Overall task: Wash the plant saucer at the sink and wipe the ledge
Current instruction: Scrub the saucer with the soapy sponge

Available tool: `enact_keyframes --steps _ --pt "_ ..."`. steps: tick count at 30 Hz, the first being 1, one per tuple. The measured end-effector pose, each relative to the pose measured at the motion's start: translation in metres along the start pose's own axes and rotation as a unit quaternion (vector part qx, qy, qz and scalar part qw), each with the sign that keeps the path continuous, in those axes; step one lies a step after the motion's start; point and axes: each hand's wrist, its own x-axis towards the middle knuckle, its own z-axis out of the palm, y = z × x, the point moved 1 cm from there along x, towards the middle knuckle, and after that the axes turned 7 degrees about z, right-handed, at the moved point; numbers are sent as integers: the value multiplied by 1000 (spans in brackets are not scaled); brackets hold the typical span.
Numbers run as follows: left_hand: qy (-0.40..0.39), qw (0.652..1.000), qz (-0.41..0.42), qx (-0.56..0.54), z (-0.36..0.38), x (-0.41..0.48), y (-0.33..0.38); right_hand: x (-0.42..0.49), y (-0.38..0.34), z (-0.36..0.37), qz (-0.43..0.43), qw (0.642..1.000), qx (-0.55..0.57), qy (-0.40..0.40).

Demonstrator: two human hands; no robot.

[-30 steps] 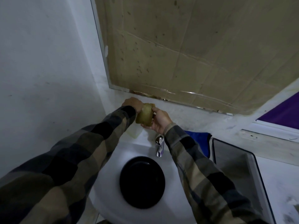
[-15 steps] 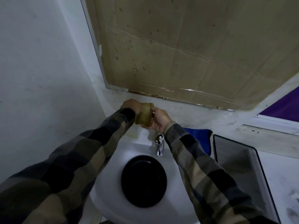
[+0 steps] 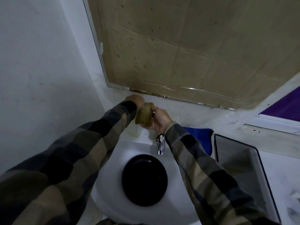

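1. Two hands meet at the upper middle of the frame, above the back of the sink (image 3: pixel 112 161). The right hand's (image 3: pixel 159 119) thumb lies over the upper edge of an olive-yellow object (image 3: pixel 144 114), and its fingers (image 3: pixel 146 126) curl under the lower end, so it grips the object from the right.
2. The left hand (image 3: pixel 135 100) sits at the object's top-left corner, touching it, with its fingers curled in. The back of the hand hides them, so I cannot tell whether they clasp the object.
3. I cannot make out whether the object is a bottle or a sponge.
4. Plaid sleeves (image 3: pixel 81 151) run from both wrists down to the lower corners of the frame.
5. Just below the right wrist stands a chrome tap (image 3: pixel 160 146).
6. The black plant saucer (image 3: pixel 144 179) lies in the white basin at lower centre, well apart from both hands.
7. The pale ledge (image 3: pixel 191 114) runs behind the hands. On it, right of the tap, lies a blue cloth (image 3: pixel 201 137), with a dark-framed tray (image 3: pixel 235 159) just beside it at the right.
8. Above the ledge a spotted cardboard sheet (image 3: pixel 178 46) fills the upper frame.
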Motion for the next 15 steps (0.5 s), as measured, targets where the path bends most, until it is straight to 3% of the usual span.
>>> enact_keyframes --steps 8,15 --pt "-21 993 29 112 7 6 -10 -1 4 4 -2 1000 6 18" --pt "-1 999 10 33 0 8 0 -6 -8 -1 -4 1000 -9 3"
